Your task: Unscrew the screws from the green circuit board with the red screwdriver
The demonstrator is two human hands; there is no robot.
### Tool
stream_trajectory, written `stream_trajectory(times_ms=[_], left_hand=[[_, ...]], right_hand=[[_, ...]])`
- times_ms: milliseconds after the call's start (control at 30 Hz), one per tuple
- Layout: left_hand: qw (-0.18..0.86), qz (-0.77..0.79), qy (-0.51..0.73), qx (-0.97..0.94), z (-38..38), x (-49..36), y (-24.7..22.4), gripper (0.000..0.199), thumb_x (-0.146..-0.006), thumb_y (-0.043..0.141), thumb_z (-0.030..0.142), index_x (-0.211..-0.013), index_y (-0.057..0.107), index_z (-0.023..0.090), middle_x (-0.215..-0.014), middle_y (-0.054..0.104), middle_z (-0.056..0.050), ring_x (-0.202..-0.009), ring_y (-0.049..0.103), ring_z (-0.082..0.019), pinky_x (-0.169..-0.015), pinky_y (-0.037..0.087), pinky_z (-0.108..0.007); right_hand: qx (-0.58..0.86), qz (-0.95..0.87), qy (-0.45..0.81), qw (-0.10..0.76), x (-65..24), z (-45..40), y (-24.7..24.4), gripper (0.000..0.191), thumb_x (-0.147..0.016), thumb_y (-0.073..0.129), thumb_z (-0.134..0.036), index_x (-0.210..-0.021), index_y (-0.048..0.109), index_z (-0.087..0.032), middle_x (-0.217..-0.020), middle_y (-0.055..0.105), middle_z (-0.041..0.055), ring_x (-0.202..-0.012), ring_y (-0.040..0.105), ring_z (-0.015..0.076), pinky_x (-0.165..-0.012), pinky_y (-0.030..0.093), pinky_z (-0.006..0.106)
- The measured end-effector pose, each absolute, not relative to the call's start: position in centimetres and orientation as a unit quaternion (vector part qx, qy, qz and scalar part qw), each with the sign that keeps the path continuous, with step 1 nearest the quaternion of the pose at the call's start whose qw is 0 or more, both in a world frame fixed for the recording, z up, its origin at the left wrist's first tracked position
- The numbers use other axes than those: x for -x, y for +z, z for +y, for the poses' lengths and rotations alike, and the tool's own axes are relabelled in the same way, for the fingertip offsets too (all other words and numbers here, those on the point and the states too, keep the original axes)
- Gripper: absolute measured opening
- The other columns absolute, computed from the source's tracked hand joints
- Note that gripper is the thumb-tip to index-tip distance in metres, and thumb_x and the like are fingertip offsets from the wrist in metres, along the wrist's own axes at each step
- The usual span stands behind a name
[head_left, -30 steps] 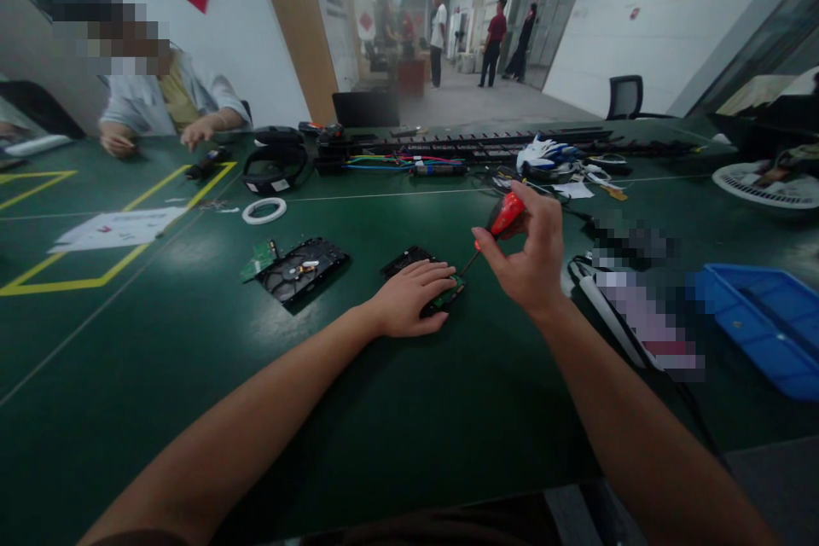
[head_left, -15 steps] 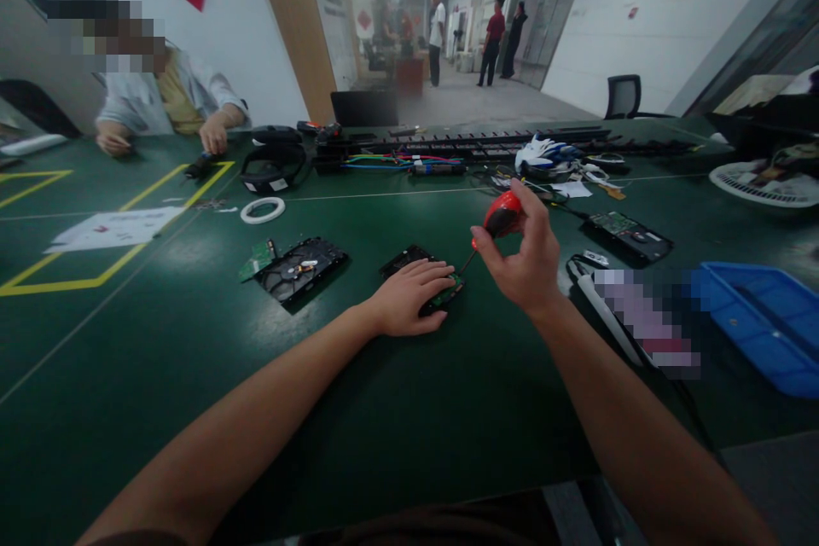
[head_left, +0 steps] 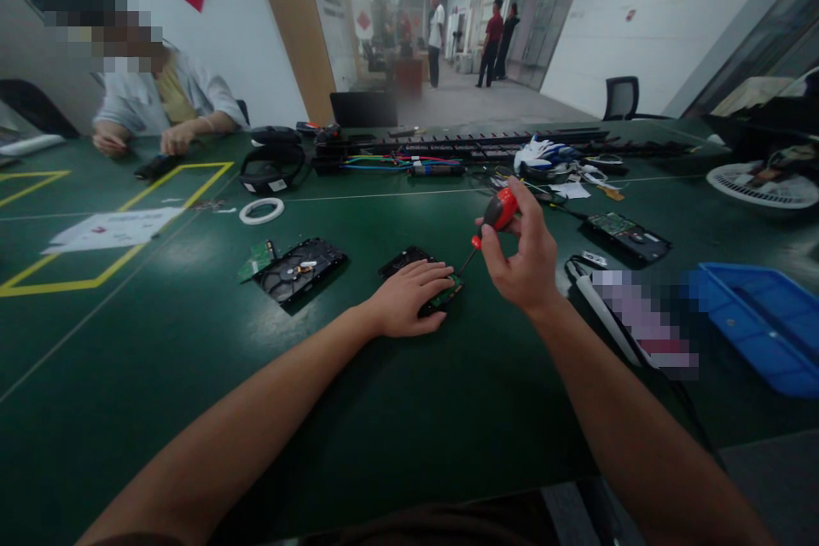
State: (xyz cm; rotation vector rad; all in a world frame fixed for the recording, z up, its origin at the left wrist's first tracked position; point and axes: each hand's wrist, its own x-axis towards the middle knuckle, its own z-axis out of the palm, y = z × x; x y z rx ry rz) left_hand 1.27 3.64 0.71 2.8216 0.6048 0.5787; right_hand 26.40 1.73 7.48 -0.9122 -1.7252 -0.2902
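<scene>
A hard drive [head_left: 448,297] with a green circuit board lies on the green table, partly hidden beneath my left hand [head_left: 411,299]. That hand rests flat across the drive, fingers stretched out and the thumb apart along the near side. My right hand [head_left: 525,252] grips a red and black screwdriver [head_left: 497,212] by its handle. The shaft slants down to the left, and its tip meets the board close to my left fingertips. Left of these lies an opened drive casing [head_left: 300,269] with a loose green circuit board [head_left: 257,263] against it.
Another hard drive [head_left: 627,237] and a blue tray [head_left: 761,324] are on the right. A white tape ring [head_left: 261,211] and a black strapped headset [head_left: 272,166] stand farther back. Cables and gloves [head_left: 543,155] line the far side. A co-worker [head_left: 170,102] sits at the far left.
The screwdriver handle has turned in my right hand, and its fingers have shifted slightly. My left hand stays put. The co-worker's hand and a dark object have moved left.
</scene>
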Motion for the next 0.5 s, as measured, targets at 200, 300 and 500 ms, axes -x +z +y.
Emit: stream_trajectory(times_ms=[200,300,500], left_hand=[[0.093,0.203,0.199,-0.954,3.62,-1.24,0.70,0.065,-0.096,0.068,0.044,-0.155,0.054,0.021,-0.168,0.051,-0.015,-0.158,0.047,-0.034,-0.135,0.032,-0.059],[0.095,0.201,0.197,-0.955,3.65,-1.24,0.67,0.065,-0.097,0.067,0.044,-0.156,0.053,0.023,-0.168,0.051,-0.014,-0.158,0.047,-0.033,-0.134,0.033,-0.060],[0.094,0.201,0.200,-0.954,3.64,-1.26,0.67,0.064,-0.097,0.067,0.044,-0.155,0.055,0.021,-0.167,0.052,-0.015,-0.158,0.047,-0.033,-0.134,0.033,-0.060]], right_hand=[[0.414,-0.706,-0.124,0.561,-26.42,1.81,7.10,0.078,-0.096,0.074,-0.041,-0.166,0.039,-0.032,-0.149,0.062,0.0159,-0.102,0.074,0.0320,-0.086,0.068,0.057],[0.401,-0.727,-0.109,0.546,-26.27,1.64,7.17,0.077,-0.100,0.065,-0.032,-0.170,0.032,-0.031,-0.159,0.056,0.0164,-0.112,0.074,0.0331,-0.095,0.067,0.058],[0.411,-0.713,-0.142,0.550,-26.20,1.36,7.77,0.079,-0.097,0.073,-0.033,-0.167,0.038,-0.034,-0.148,0.064,0.0137,-0.111,0.071,0.0328,-0.091,0.067,0.056]])
